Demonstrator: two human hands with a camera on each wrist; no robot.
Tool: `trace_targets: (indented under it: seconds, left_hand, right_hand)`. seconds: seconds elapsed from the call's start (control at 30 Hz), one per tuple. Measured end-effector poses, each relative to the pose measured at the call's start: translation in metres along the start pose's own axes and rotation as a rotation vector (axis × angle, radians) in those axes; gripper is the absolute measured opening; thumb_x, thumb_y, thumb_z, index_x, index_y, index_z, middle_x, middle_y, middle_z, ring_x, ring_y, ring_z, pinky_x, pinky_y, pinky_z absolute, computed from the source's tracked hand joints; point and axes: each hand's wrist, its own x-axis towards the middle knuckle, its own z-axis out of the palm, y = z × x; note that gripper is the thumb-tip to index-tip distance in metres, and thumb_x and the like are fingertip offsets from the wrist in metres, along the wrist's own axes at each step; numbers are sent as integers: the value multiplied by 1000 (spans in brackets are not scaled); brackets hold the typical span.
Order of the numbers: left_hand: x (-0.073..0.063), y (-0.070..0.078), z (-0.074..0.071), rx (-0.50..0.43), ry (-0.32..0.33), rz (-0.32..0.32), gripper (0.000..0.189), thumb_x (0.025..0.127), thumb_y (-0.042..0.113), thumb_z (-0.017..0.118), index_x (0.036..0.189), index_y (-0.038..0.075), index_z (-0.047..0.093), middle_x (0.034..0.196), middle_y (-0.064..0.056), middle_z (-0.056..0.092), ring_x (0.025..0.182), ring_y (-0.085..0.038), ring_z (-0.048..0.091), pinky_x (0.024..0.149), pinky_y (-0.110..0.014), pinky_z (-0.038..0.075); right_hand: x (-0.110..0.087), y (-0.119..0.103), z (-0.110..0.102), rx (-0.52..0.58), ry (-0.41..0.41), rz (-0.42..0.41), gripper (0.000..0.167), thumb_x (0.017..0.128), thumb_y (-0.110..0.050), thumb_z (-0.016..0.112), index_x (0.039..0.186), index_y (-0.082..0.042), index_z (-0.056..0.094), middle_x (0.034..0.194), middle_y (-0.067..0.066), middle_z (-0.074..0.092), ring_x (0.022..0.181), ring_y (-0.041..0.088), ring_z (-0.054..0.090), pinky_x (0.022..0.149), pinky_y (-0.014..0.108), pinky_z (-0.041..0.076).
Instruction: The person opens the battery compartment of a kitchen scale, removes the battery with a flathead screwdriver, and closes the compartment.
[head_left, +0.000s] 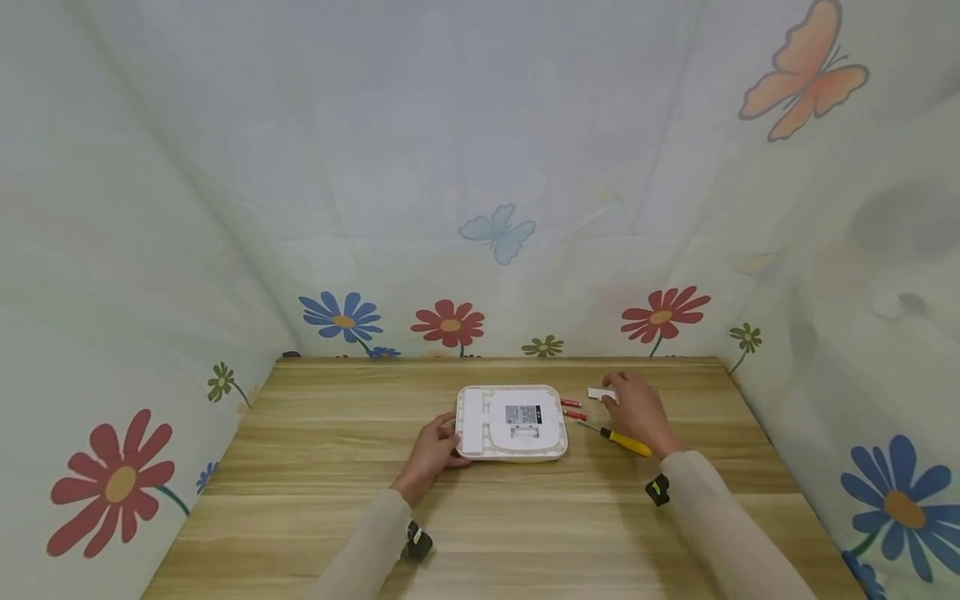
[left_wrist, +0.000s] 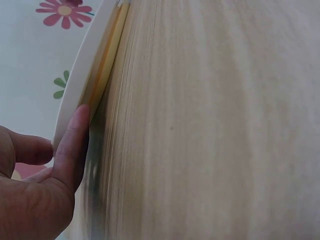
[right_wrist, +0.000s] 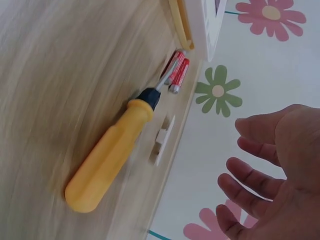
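Note:
A white rounded rectangular device (head_left: 472,423), with a label and a small battery compartment on its upward side, lies on the wooden table. My left hand (head_left: 432,454) grips its left edge, thumb and fingers on either side of the rim, as the left wrist view shows. Close to the small white battery cover (right_wrist: 164,140) is my right hand (head_left: 636,408), its fingers loosely bent and apart from the cover in the right wrist view. Two red batteries (right_wrist: 179,74) lie by the device's right edge. Nearby rests a screwdriver (right_wrist: 111,155) with a yellow handle, its tip towards the batteries.
The wood-grain table (head_left: 345,417) ends at a back edge against a pale curtain (head_left: 375,167) printed with flowers and butterflies. The curtain also encloses the left and right sides. A dark wrist camera (head_left: 418,542) sits on the left sleeve, another (head_left: 657,490) on the right.

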Motion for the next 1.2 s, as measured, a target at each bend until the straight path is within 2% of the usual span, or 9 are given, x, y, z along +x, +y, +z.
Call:
trace_targets:
  seconds: [0.27, 0.53, 0.73, 0.87, 1.03, 1.2]
  left_hand:
    - [-2, 1, -2, 1, -8, -5, 53, 98, -4, 45, 150, 1, 34, 118, -28, 51, 78, -24, 65, 70, -40, 65]
    - [-3, 2, -1, 9, -11, 3, 53, 98, -3, 46, 150, 1, 34, 117, -28, 52, 78, -24, 65, 69, -42, 65]
    - [1, -1, -2, -11, -20, 16, 53, 98, -6, 45, 150, 0, 34, 112, -26, 52, 73, -22, 65, 69, -41, 65]
    - [1, -3, -2, -16, -21, 17, 53, 97, -7, 45, 149, -1, 35, 112, -26, 53, 71, -20, 65, 67, -41, 65]
    - [2, -3, -2, -12, -25, 15, 53, 97, -7, 45, 149, -1, 35, 113, -27, 53, 71, -20, 65, 67, -40, 65]
    - [2, -1, -1, -6, -21, 19, 53, 97, -7, 44, 149, -1, 35, 111, -27, 54, 70, -21, 65, 67, -40, 65]
  right_hand:
    - [9, 9, 5, -1, -89, 35, 31, 93, -19, 67, 121, -6, 62, 125, 18, 58, 113, 36, 55, 101, 63, 44]
    - [20, 22, 12, -40, -173, 21, 33, 94, -19, 66, 123, -4, 62, 127, 19, 57, 113, 37, 55, 98, 61, 48]
    - [25, 25, 17, -40, -188, 5, 32, 93, -17, 67, 121, -4, 62, 126, 20, 56, 112, 37, 56, 97, 58, 50]
    - [26, 26, 21, 6, -222, 24, 31, 94, -16, 64, 122, -4, 62, 129, 20, 52, 113, 37, 55, 99, 60, 48]
    - [28, 25, 25, 7, -250, 55, 32, 94, -15, 62, 124, -6, 61, 130, 18, 53, 112, 35, 55, 100, 58, 50]
    - [31, 21, 23, 11, -260, 45, 33, 92, -13, 64, 124, -4, 61, 129, 18, 55, 110, 34, 56, 99, 55, 52]
